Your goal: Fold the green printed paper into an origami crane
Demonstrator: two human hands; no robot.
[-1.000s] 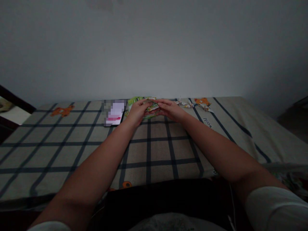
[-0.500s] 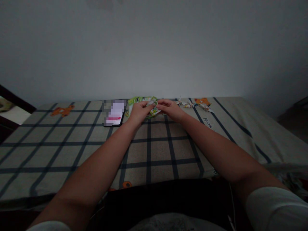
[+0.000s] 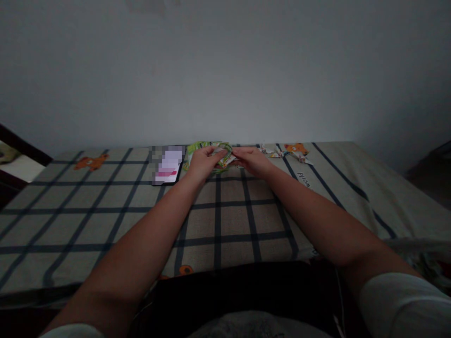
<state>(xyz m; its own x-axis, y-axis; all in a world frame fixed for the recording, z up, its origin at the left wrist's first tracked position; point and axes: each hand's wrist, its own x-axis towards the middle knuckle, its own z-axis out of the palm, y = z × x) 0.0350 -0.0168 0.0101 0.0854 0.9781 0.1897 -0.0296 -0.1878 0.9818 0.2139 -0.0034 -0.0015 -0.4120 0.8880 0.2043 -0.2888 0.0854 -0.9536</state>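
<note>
Both hands meet at the far side of the cloth-covered table, near the wall. Between them is a small green-and-white printed wrapper (image 3: 226, 159), bent into a curve at its top. My left hand (image 3: 202, 162) pinches its left part between thumb and fingers. On the other side, my right hand (image 3: 254, 161) has its fingertips closed on the right end. Behind and beneath my left hand lies a larger green-and-white printed packet (image 3: 194, 149), partly covered by the fingers. Whether anything is inside the small wrapper, I cannot tell.
A phone (image 3: 171, 164) with a lit, partly blurred screen lies left of the packet. Twisted, printed wrapper pieces (image 3: 276, 152) rest to the right of my right hand. The checked tablecloth (image 3: 232, 220) reaches the grey wall (image 3: 225, 75).
The small wrapper has shifted and now curves more at the top. My right fingertips have closed further onto its right end. The phone and the twisted pieces have stayed put.
</note>
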